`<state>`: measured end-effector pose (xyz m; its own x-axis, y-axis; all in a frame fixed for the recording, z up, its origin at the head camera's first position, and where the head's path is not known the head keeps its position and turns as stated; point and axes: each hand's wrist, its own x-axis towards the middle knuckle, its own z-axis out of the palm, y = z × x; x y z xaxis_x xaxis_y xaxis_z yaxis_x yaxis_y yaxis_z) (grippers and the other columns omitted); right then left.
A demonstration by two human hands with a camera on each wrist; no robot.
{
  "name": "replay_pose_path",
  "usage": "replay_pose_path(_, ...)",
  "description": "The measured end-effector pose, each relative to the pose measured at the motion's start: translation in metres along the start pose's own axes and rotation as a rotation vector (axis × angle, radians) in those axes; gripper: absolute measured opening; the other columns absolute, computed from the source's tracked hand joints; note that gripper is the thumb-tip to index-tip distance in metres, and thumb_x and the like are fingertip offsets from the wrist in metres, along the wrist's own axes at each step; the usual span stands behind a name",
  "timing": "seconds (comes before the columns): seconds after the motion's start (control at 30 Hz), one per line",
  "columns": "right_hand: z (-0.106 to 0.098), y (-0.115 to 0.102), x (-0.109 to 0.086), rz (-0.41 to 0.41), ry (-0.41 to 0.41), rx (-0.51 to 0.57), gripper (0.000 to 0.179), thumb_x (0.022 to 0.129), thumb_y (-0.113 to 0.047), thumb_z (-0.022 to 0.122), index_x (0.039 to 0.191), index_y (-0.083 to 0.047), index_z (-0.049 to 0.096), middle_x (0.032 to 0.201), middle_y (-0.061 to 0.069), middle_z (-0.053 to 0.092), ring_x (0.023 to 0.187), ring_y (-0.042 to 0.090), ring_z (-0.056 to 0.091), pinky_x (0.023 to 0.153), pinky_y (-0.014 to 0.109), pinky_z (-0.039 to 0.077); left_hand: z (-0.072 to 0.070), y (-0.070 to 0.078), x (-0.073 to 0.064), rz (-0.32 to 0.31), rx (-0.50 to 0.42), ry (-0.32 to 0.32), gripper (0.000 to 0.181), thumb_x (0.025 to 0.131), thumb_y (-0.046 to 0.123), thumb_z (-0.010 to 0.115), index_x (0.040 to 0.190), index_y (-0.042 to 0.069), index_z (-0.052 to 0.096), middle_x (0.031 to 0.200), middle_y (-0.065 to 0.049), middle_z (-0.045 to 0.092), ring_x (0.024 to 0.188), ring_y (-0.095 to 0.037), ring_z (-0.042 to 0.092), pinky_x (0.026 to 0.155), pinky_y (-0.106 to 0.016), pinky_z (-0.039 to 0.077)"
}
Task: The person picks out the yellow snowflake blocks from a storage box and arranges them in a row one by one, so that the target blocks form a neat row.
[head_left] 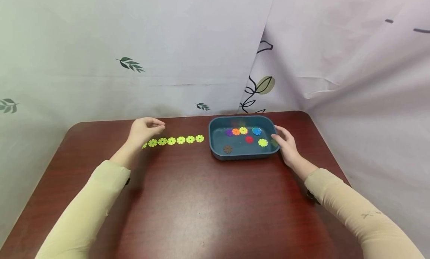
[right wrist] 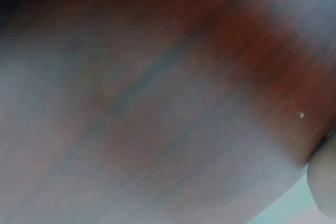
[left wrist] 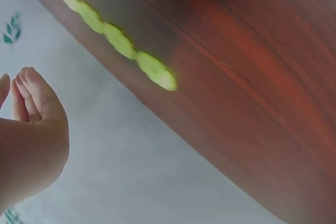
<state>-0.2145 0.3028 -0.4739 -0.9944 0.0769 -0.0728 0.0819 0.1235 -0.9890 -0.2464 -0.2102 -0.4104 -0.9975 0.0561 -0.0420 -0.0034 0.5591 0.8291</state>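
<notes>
A row of several yellow-green flower-shaped plastic discs [head_left: 171, 141] lies on the table. Over the row's left end hovers my left hand [head_left: 142, 134], its thumb and fingers reaching toward the right. The left wrist view shows that hand [left wrist: 37, 129] with fingers loosely bent and nothing visible between them; its fingertips are partly cut off. At the right, a blue plastic tray [head_left: 245, 156] holds loose discs, among them a red disc [head_left: 249, 139], a blue disc [head_left: 256, 131] and a brown disc [head_left: 227, 149]. My right hand [head_left: 287, 145] grips the tray's right rim, thumb on top.
The dark red wooden table [head_left: 201, 199] has rounded back corners. A pale curtain [head_left: 188, 57] with leaf prints hangs right behind it and folds around the right side. The right wrist view is mostly blurred tabletop.
</notes>
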Motion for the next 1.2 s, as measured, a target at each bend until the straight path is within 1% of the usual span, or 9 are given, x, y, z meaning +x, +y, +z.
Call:
replay_pose_path(0.13, 0.0, -0.001, 0.0, 0.007, 0.0, -0.003, 0.051, 0.11, -0.017, 0.057, 0.157, -0.004, 0.044, 0.127, -0.013, 0.055, 0.113, 0.001, 0.054, 0.089, 0.012, 0.052, 0.018, 0.016, 0.004, 0.01, -0.029, -0.035, 0.028, 0.1, 0.018, 0.075, 0.121, -0.001, 0.077, 0.112, -0.02, 0.08, 0.086, -0.009, 0.076, 0.083, -0.031, 0.064)
replay_pose_path(0.27, 0.0, 0.0, 0.001, 0.005, 0.002, 0.009, 0.048, 0.109, -0.016, 0.057, 0.155, -0.004, 0.046, 0.125, -0.013, 0.055, 0.112, 0.002, 0.055, 0.088, 0.013, 0.053, 0.036, 0.03, 0.008, 0.016, -0.038, -0.067, 0.028, 0.1, 0.018, 0.075, 0.121, 0.0, 0.077, 0.116, -0.021, 0.079, 0.097, -0.023, 0.078, 0.091, -0.042, 0.063)
replay_pose_path(0.33, 0.0, -0.001, 0.001, 0.003, 0.0, 0.009, 0.048, 0.11, -0.016, 0.057, 0.155, -0.004, 0.046, 0.125, -0.013, 0.056, 0.111, 0.003, 0.056, 0.087, 0.013, 0.053, 0.045, 0.038, 0.01, 0.026, -0.039, -0.079, 0.027, 0.1, 0.018, 0.075, 0.121, 0.0, 0.077, 0.117, -0.021, 0.079, 0.102, -0.029, 0.077, 0.091, -0.042, 0.062)
replay_pose_path(0.5, 0.0, -0.001, 0.0, 0.006, -0.011, -0.01, 0.05, 0.11, -0.018, 0.056, 0.157, -0.004, 0.044, 0.127, -0.012, 0.055, 0.112, 0.003, 0.055, 0.088, 0.013, 0.053, 0.066, 0.056, 0.016, 0.089, -0.028, -0.088, 0.025, 0.098, 0.015, 0.076, 0.118, -0.001, 0.078, 0.112, -0.02, 0.079, 0.097, -0.025, 0.077, 0.08, -0.026, 0.059)
replay_pose_path(0.63, 0.0, -0.001, 0.0, 0.011, -0.014, -0.016, 0.052, 0.11, -0.019, 0.056, 0.158, -0.004, 0.043, 0.128, -0.01, 0.054, 0.112, 0.004, 0.055, 0.088, 0.013, 0.053, 0.081, 0.07, 0.022, 0.143, -0.033, -0.102, 0.022, 0.097, 0.012, 0.077, 0.114, -0.001, 0.08, 0.109, -0.021, 0.08, 0.092, -0.026, 0.077, 0.075, -0.022, 0.057)
replay_pose_path(0.8, 0.0, -0.001, 0.0, 0.01, -0.014, -0.015, 0.052, 0.11, -0.019, 0.057, 0.158, -0.004, 0.043, 0.129, -0.011, 0.054, 0.113, 0.004, 0.054, 0.088, 0.013, 0.053, 0.099, 0.086, 0.028, 0.173, -0.035, -0.119, 0.017, 0.096, 0.012, 0.077, 0.109, 0.001, 0.081, 0.105, -0.02, 0.081, 0.09, -0.03, 0.077, 0.073, -0.023, 0.057)
replay_pose_path(0.93, 0.0, 0.0, 0.0, 0.009, -0.016, -0.013, 0.053, 0.11, -0.019, 0.057, 0.158, -0.004, 0.043, 0.128, -0.012, 0.054, 0.112, 0.004, 0.054, 0.088, 0.013, 0.053, 0.11, 0.095, 0.033, 0.178, -0.038, -0.138, 0.016, 0.097, 0.012, 0.077, 0.108, 0.001, 0.081, 0.105, -0.02, 0.08, 0.092, -0.034, 0.078, 0.078, -0.03, 0.06)
replay_pose_path(1.07, 0.0, 0.0, 0.0, 0.009, -0.016, -0.013, 0.052, 0.11, -0.019, 0.056, 0.158, -0.004, 0.043, 0.128, -0.012, 0.054, 0.112, 0.004, 0.054, 0.088, 0.013, 0.053, 0.122, 0.101, 0.036, 0.175, -0.025, -0.159, 0.016, 0.098, 0.014, 0.077, 0.108, 0.003, 0.081, 0.105, -0.018, 0.081, 0.093, -0.031, 0.078, 0.082, -0.035, 0.062)
replay_pose_path(1.2, -0.001, -0.001, 0.0, 0.013, -0.019, -0.013, 0.053, 0.11, -0.019, 0.056, 0.158, -0.004, 0.043, 0.129, -0.011, 0.054, 0.112, 0.004, 0.055, 0.088, 0.013, 0.053, 0.134, 0.107, 0.039, 0.175, -0.01, -0.175, 0.015, 0.098, 0.014, 0.077, 0.108, 0.003, 0.081, 0.105, -0.018, 0.081, 0.093, -0.029, 0.077, 0.08, -0.034, 0.063)
